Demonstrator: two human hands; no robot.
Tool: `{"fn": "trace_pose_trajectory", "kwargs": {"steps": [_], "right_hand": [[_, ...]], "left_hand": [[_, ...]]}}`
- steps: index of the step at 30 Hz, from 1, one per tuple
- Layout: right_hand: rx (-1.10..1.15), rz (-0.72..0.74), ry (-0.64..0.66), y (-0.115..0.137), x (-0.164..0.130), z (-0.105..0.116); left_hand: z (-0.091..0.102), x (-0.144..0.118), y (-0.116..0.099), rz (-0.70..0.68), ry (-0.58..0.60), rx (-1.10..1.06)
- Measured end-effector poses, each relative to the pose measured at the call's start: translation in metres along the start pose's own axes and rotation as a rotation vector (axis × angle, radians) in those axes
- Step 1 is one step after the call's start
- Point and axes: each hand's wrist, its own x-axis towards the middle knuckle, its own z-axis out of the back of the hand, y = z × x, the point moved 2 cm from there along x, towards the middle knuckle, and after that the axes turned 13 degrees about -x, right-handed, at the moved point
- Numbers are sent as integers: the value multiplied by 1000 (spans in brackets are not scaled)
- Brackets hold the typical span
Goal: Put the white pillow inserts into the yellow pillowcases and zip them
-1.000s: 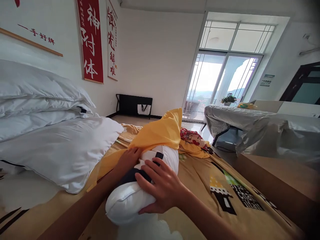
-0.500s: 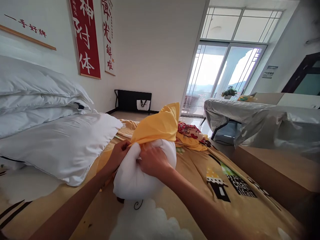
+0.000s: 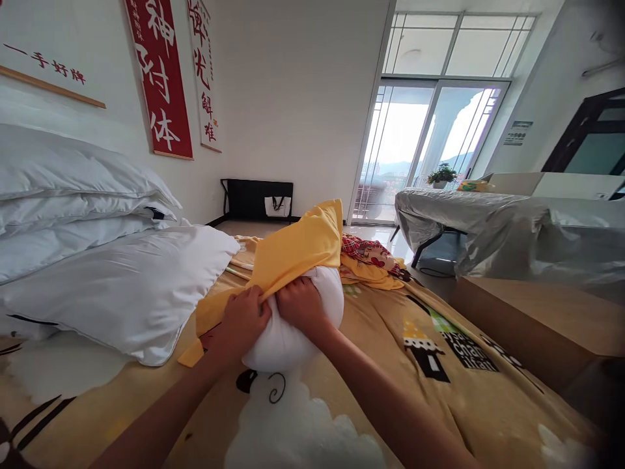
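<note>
A white pillow (image 3: 288, 339) lies on the bed in front of me, its far end inside a yellow pillowcase (image 3: 297, 247). My left hand (image 3: 241, 319) grips the open edge of the pillowcase at the pillow's left side. My right hand (image 3: 300, 306) is closed on the pillow's white fabric right beside it, knuckles up. The two hands almost touch. The pillowcase's far end stands up in a peak; a loose yellow flap hangs down toward the bedspread at the left.
Several white pillows (image 3: 97, 260) are stacked at the left. The yellow cartoon-print bedspread (image 3: 439, 365) covers the bed, with crumpled red and yellow cloth (image 3: 371, 260) beyond. A wooden ledge (image 3: 532, 319) and a plastic-covered table (image 3: 488, 221) stand at the right.
The right hand moved from lying flat on the pillow to gripping it. The left hand took the pillowcase edge and drew it toward me. More of the pillow is now inside the case.
</note>
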Motion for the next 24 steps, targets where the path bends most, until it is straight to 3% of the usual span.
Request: {"fn": "trace_pose_trajectory", "kwargs": {"steps": [5, 8, 11, 14, 17, 21, 24], "right_hand": [[143, 18, -537, -16, -51, 10], [228, -161, -722, -39, -79, 16], [405, -393, -581, -58, -96, 10], [561, -306, -382, -58, -102, 3], [534, -165, -295, -49, -97, 1], [447, -91, -238, -35, -72, -2], [375, -119, -106, -28, -44, -10]], "left_hand": [[-8, -5, -17, -87, 129, 240], [-4, -1, -24, -144, 72, 268], [-4, 4, -36, -199, -2, 167], [-10, 7, -48, -193, -42, -33], [-18, 6, -53, -141, -36, -149], [-24, -1, -54, -175, -20, -80], [-24, -8, -59, -254, 35, 30]]}}
